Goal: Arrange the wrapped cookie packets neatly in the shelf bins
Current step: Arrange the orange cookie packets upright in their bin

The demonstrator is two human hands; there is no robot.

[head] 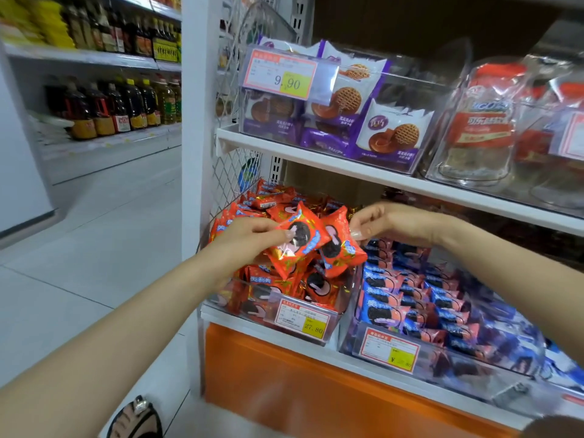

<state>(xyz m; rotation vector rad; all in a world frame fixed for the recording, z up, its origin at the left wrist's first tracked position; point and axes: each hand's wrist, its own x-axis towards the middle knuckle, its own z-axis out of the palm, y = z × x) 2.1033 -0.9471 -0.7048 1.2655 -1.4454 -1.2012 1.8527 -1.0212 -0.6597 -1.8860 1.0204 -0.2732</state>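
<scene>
Pinching two orange packets point(298, 238) point(339, 248), both hands point(249, 238) point(390, 222) above one bin point(234, 306)

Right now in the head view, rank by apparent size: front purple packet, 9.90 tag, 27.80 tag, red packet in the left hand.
1. Purple packet.
2. 9.90 tag and red packet held by the left hand: too alike to rank.
3. 27.80 tag.
Nearness to the camera may skew this.

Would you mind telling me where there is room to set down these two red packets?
The purple-packet bin looks bare at its rear right. A gap between the heap in the red bin and the upper shelf lets a hand pass. The red bin is heaped; the blue bin is packed.
</scene>
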